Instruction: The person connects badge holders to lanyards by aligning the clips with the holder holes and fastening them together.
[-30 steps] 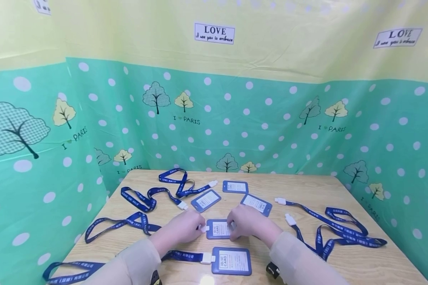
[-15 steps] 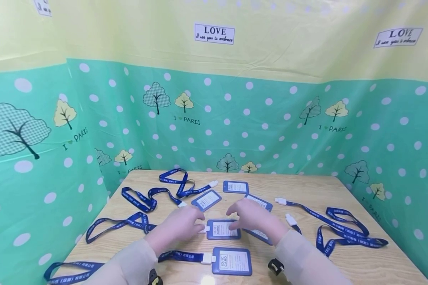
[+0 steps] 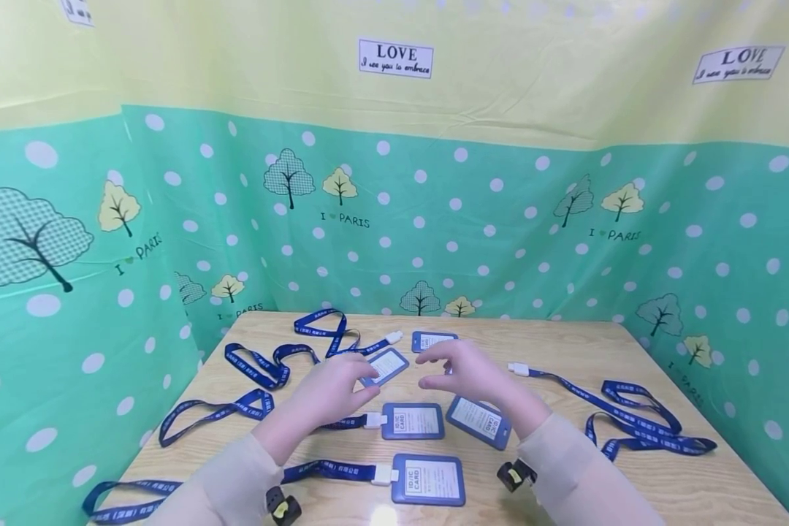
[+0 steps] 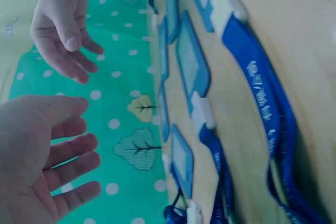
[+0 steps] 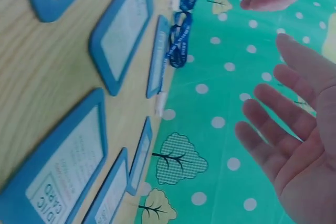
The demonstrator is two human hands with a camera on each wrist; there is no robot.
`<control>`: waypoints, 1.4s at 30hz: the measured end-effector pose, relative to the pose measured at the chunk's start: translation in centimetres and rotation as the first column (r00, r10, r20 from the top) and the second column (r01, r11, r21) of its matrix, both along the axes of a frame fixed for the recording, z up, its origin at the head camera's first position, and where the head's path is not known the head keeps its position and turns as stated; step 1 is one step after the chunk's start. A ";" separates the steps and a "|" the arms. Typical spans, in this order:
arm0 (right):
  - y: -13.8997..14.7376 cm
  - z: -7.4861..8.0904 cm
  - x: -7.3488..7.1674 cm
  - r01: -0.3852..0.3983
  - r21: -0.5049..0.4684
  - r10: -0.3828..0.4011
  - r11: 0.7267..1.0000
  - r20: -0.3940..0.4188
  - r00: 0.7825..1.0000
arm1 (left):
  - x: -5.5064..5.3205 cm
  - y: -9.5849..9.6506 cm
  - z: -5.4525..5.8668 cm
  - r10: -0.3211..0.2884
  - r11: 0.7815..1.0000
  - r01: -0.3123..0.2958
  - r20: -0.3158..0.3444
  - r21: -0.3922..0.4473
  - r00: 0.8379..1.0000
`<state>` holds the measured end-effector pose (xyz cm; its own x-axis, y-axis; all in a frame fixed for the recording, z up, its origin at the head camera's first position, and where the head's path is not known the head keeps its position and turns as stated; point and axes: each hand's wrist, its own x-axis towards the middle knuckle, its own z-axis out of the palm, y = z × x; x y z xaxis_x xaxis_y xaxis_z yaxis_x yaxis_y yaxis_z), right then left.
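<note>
**Two hands hover, holding nothing, above blue badges and lanyards**

At left, blue lanyards (image 3: 256, 369) lie in loose loops on a wooden table (image 3: 684, 497). The left hand (image 3: 325, 398) hangs above, its fingers fairly straight and slightly spread, pinching nothing. Just past its fingertips in the head view is a tilted badge (image 3: 386, 367), its slot end partly hidden.

In the centre, the middle badge (image 3: 413, 421) and near badge (image 3: 428, 480) lie flat, each joined to a white clip. Behind them is the far badge (image 3: 434, 338). The right hand (image 3: 480, 376) hovers with fingers softly bent, thumb apart, also gripping nothing. Below it lies a loose badge (image 3: 478, 421). At far right, another lanyard (image 3: 631, 431) ends in a bare clip (image 3: 518, 369).

To join another badge well, one hand should probably steady its slot end while the other pinches the clip, strap untwisted, sleeves clear of the finished pair.
</note>
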<state>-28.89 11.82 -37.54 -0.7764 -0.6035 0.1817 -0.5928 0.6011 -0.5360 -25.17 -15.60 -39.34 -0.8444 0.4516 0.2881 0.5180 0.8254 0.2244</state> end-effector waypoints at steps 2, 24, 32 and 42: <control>0.2 0.3 -0.2 -0.026 -0.066 0.025 0.997 -0.020 0.999 | 0.1 -0.2 0.5 0.006 1.000 -0.006 -0.020 0.029 1.000; 0.7 1.9 -2.1 0.057 -0.455 -0.009 0.888 0.106 0.994 | -1.1 -2.0 2.9 -0.035 0.985 0.053 -0.110 0.165 0.993; 0.6 1.5 -3.0 0.107 -0.473 -0.032 0.875 0.162 0.986 | -1.9 -2.9 2.5 0.009 0.985 -0.006 -0.021 0.171 1.000; 0.1 0.3 -4.1 0.144 -0.543 -0.016 0.827 0.233 0.972 | -3.2 -3.5 2.0 0.004 0.989 -0.011 0.046 0.146 0.999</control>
<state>-33.00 11.97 -37.24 -0.8752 -0.3847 0.2932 -0.3912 0.2063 -0.8969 -28.40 -19.09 -37.34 -0.8615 0.4009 0.3118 0.4983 0.7858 0.3664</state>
